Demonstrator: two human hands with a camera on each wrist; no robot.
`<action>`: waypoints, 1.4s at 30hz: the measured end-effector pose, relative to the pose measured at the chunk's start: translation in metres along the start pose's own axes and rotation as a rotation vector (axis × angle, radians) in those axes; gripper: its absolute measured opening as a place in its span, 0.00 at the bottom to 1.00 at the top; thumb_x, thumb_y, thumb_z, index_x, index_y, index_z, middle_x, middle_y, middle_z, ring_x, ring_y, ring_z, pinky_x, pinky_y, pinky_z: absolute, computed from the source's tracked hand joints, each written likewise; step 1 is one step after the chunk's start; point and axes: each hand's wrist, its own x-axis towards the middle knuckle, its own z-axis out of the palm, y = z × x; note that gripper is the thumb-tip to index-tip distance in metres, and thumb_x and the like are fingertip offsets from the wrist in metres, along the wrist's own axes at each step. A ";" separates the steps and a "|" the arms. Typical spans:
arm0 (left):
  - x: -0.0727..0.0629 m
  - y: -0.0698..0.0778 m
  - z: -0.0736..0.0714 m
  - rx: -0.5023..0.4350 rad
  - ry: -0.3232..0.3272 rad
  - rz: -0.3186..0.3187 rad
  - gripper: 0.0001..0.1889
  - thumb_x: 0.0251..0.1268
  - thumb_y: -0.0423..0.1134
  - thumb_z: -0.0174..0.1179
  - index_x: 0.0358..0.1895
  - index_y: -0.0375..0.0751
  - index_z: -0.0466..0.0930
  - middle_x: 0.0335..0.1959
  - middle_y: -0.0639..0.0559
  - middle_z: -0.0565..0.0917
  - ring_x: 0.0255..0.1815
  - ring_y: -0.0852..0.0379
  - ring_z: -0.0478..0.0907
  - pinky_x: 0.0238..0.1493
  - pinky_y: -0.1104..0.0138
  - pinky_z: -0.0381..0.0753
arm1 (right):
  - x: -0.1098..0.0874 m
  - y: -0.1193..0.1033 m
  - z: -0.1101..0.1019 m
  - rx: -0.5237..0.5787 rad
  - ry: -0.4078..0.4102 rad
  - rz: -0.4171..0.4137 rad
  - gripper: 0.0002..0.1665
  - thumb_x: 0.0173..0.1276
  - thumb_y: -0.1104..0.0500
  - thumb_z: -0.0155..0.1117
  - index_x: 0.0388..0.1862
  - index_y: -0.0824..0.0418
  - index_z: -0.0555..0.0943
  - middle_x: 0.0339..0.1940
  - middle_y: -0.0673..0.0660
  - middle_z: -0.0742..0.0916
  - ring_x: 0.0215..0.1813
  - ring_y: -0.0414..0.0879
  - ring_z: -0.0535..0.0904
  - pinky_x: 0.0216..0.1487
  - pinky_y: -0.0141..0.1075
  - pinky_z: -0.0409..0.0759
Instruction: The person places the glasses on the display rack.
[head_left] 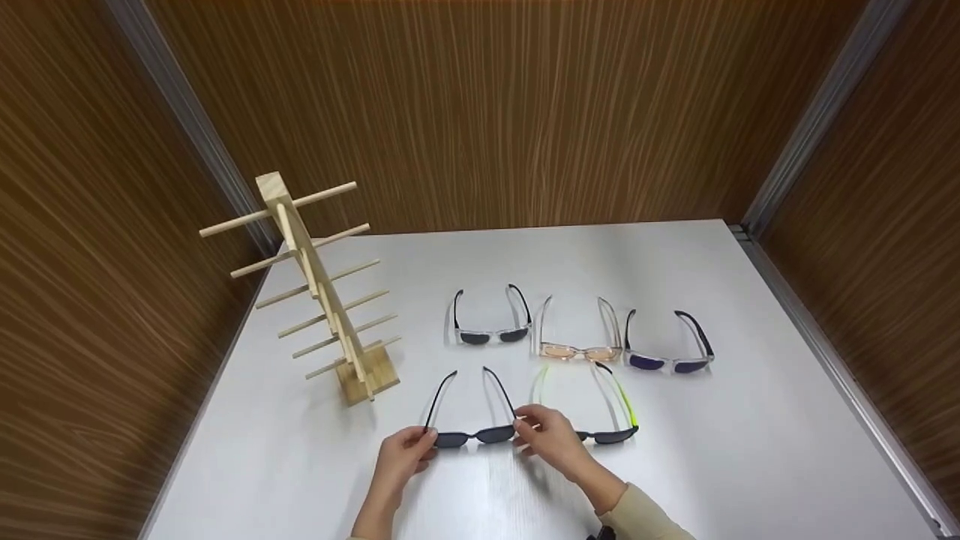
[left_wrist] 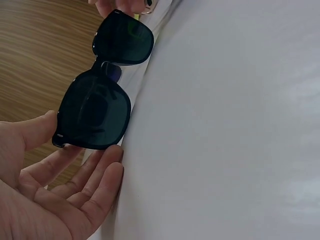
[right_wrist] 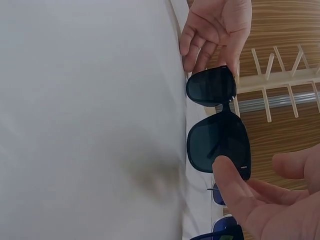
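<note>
A pair of black sunglasses (head_left: 474, 436) lies between my two hands, lenses toward me and temples pointing away. My left hand (head_left: 405, 454) pinches its left corner by the hinge; in the left wrist view the thumb touches the frame's edge, other fingers below. At the right corner is my right hand (head_left: 551, 439). In the right wrist view one finger overlaps the dark lens (right_wrist: 205, 145), another passes behind the corner, and the thumb stands apart. Sunglasses with neon-yellow temples (head_left: 624, 394) sit just beyond my right hand, which partly covers them.
A wooden peg stand (head_left: 384, 371) rises at the left, its pegs bare. Farther back are clear-framed sunglasses with dark lenses (head_left: 495, 337), glasses with orange lenses (head_left: 559, 351) and sunglasses with blue-purple lenses (head_left: 646, 363). Wood-grain panels (head_left: 525, 112) enclose the white table (head_left: 750, 465).
</note>
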 end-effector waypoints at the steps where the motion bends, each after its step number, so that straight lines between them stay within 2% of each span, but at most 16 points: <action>1: 0.000 0.000 -0.001 0.000 0.005 -0.008 0.20 0.61 0.44 0.61 0.49 0.30 0.77 0.34 0.46 0.82 0.34 0.54 0.80 0.37 0.62 0.80 | 0.002 0.005 0.001 -0.004 0.009 -0.007 0.21 0.69 0.62 0.55 0.54 0.77 0.70 0.39 0.68 0.81 0.38 0.59 0.82 0.35 0.46 0.81; 6: -0.004 0.002 -0.007 0.030 0.030 -0.042 0.20 0.62 0.45 0.60 0.50 0.31 0.78 0.33 0.47 0.83 0.33 0.55 0.80 0.35 0.63 0.79 | 0.004 0.003 0.008 -0.034 0.078 -0.056 0.17 0.66 0.66 0.59 0.49 0.77 0.74 0.34 0.64 0.83 0.35 0.55 0.82 0.34 0.47 0.81; 11: -0.010 0.004 -0.013 0.047 0.038 -0.030 0.20 0.63 0.46 0.59 0.49 0.32 0.78 0.32 0.46 0.83 0.32 0.54 0.80 0.34 0.62 0.79 | 0.010 0.003 0.015 -0.063 0.150 -0.100 0.14 0.63 0.66 0.61 0.44 0.75 0.78 0.32 0.60 0.84 0.31 0.48 0.81 0.30 0.38 0.81; 14: -0.014 0.004 -0.016 0.045 0.034 -0.026 0.20 0.63 0.47 0.59 0.49 0.32 0.78 0.33 0.46 0.83 0.31 0.53 0.81 0.33 0.62 0.79 | 0.013 0.005 0.018 -0.036 0.171 -0.088 0.13 0.62 0.66 0.62 0.43 0.74 0.79 0.31 0.60 0.84 0.30 0.50 0.81 0.28 0.34 0.79; 19: -0.020 0.005 -0.020 -0.010 0.065 -0.055 0.20 0.63 0.47 0.60 0.47 0.33 0.79 0.33 0.46 0.84 0.31 0.53 0.81 0.32 0.64 0.78 | 0.016 0.005 0.024 0.057 0.177 -0.063 0.12 0.63 0.66 0.62 0.42 0.75 0.79 0.30 0.65 0.84 0.31 0.56 0.82 0.27 0.34 0.78; 24: -0.021 0.008 -0.022 -0.070 0.111 -0.084 0.20 0.60 0.48 0.63 0.47 0.34 0.81 0.34 0.49 0.83 0.34 0.54 0.80 0.35 0.64 0.78 | 0.024 0.002 0.028 0.095 0.194 -0.052 0.15 0.61 0.67 0.64 0.45 0.74 0.77 0.29 0.62 0.84 0.30 0.50 0.81 0.28 0.32 0.77; 29: -0.022 0.006 -0.023 -0.128 0.127 -0.075 0.23 0.58 0.49 0.64 0.47 0.33 0.80 0.36 0.48 0.83 0.38 0.54 0.80 0.41 0.61 0.79 | 0.031 -0.002 0.032 0.117 0.205 -0.030 0.16 0.60 0.67 0.64 0.46 0.74 0.78 0.31 0.59 0.84 0.31 0.48 0.82 0.32 0.36 0.79; 36: -0.027 0.004 -0.026 -0.195 0.148 -0.084 0.23 0.58 0.49 0.64 0.49 0.32 0.79 0.38 0.49 0.83 0.40 0.52 0.81 0.44 0.60 0.78 | 0.031 -0.016 0.038 0.171 0.203 -0.001 0.14 0.60 0.69 0.63 0.42 0.78 0.78 0.32 0.64 0.85 0.34 0.52 0.82 0.36 0.48 0.80; 42: -0.029 0.005 -0.026 -0.221 0.190 -0.067 0.23 0.60 0.48 0.62 0.50 0.33 0.79 0.37 0.48 0.83 0.42 0.52 0.80 0.48 0.57 0.76 | 0.024 -0.037 0.042 0.213 0.205 0.023 0.14 0.61 0.70 0.61 0.43 0.79 0.77 0.32 0.62 0.85 0.36 0.53 0.83 0.36 0.44 0.80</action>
